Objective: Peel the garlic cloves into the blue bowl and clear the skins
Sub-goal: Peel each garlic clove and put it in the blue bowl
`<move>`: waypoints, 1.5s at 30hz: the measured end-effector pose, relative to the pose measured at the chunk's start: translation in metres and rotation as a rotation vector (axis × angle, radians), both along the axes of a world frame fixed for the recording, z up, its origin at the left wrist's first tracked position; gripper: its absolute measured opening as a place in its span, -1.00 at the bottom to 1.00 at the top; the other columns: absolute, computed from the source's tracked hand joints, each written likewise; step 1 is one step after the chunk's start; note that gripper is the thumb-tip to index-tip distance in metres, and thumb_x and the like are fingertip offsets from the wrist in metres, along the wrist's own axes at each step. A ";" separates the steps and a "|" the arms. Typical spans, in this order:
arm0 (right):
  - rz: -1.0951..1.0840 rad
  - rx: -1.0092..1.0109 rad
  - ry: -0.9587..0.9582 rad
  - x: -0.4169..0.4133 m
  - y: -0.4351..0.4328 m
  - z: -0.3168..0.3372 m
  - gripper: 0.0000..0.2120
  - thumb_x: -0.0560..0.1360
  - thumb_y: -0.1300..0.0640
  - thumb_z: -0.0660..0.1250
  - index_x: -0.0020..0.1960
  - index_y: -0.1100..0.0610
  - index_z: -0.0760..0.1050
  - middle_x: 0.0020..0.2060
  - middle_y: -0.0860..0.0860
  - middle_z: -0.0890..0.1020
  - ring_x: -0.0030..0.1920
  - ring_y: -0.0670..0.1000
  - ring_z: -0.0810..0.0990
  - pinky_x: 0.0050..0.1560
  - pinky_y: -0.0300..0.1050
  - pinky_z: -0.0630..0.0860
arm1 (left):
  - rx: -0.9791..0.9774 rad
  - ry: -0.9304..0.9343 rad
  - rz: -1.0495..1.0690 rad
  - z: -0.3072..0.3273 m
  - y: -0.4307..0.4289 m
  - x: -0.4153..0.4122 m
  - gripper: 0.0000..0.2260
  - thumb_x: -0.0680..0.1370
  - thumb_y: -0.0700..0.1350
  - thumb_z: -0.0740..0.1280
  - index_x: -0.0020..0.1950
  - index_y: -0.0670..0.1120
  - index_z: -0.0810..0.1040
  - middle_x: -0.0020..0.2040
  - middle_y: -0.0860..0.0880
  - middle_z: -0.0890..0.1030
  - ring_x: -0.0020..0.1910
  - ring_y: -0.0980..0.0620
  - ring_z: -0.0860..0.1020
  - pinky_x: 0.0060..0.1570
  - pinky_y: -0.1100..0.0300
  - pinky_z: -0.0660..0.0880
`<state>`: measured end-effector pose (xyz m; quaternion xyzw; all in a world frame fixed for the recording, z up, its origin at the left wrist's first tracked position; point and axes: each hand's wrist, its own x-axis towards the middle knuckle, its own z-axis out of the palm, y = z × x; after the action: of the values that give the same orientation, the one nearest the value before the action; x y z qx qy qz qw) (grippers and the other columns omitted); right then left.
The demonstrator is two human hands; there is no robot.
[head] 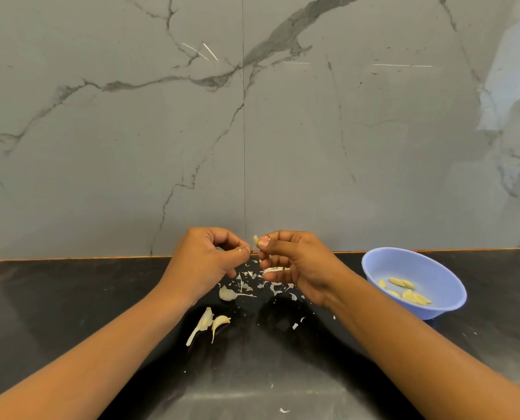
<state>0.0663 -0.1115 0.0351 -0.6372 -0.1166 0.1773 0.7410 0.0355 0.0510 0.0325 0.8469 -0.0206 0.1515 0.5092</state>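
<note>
No text, label, brand, number or sign can be read anywhere in the head view.

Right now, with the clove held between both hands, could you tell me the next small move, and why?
Probably draw the left hand away from the right hand to finish peeling: both seem to pinch the clove, which has not yet gone into the blue bowl holding peeled cloves.
</note>
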 end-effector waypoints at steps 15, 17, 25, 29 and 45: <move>0.090 0.021 0.142 0.007 -0.013 0.005 -0.87 0.54 0.18 0.31 -0.16 0.19 0.55 -0.39 0.00 0.54 -0.45 -0.14 0.50 -0.53 -0.35 0.47 | 0.274 -0.021 -0.019 0.003 0.013 0.003 -0.77 0.44 0.14 0.41 -0.29 0.02 0.66 -0.43 0.10 0.63 -0.44 0.20 0.57 -0.34 0.34 0.44; 0.092 0.014 0.139 0.006 -0.012 0.005 -0.87 0.53 0.17 0.32 -0.17 0.19 0.54 -0.39 0.00 0.53 -0.45 -0.15 0.49 -0.54 -0.35 0.47 | 0.313 -0.060 -0.003 0.001 0.015 0.004 -0.79 0.41 0.13 0.46 -0.31 0.02 0.65 -0.43 0.08 0.62 -0.43 0.19 0.56 -0.33 0.25 0.48; 0.145 -0.037 0.162 0.004 -0.012 0.007 -0.89 0.56 0.18 0.28 -0.10 0.19 0.54 -0.39 0.00 0.52 -0.44 -0.13 0.48 -0.52 -0.36 0.45 | -0.107 -0.049 -0.190 0.004 0.004 -0.001 -0.86 0.46 -0.14 0.43 -0.02 0.03 0.69 -0.13 0.03 0.71 -0.31 0.04 0.64 -0.48 0.28 0.47; 0.169 -0.034 0.198 0.003 -0.011 0.007 -0.89 0.56 0.17 0.28 -0.07 0.21 0.53 -0.39 0.01 0.50 -0.45 -0.14 0.46 -0.53 -0.37 0.44 | -0.186 -0.025 -0.242 0.004 0.004 -0.003 -0.89 0.43 -0.14 0.43 -0.07 -0.05 0.69 -0.18 -0.05 0.70 -0.37 0.05 0.60 -0.53 0.29 0.45; 0.212 -0.146 0.341 -0.001 -0.008 0.009 -0.80 0.59 0.18 0.23 -0.20 0.18 0.46 -0.43 0.00 0.47 -0.49 -0.15 0.42 -0.54 -0.38 0.42 | -0.300 0.077 -0.324 0.005 0.001 -0.004 -0.82 0.33 -0.10 0.45 -0.11 -0.12 0.67 -0.19 -0.07 0.68 -0.52 0.06 0.53 -0.61 0.32 0.35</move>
<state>0.0648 -0.1191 0.0446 -0.6342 -0.0425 0.3676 0.6789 0.0316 0.0524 0.0378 0.7525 -0.1140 0.0368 0.6476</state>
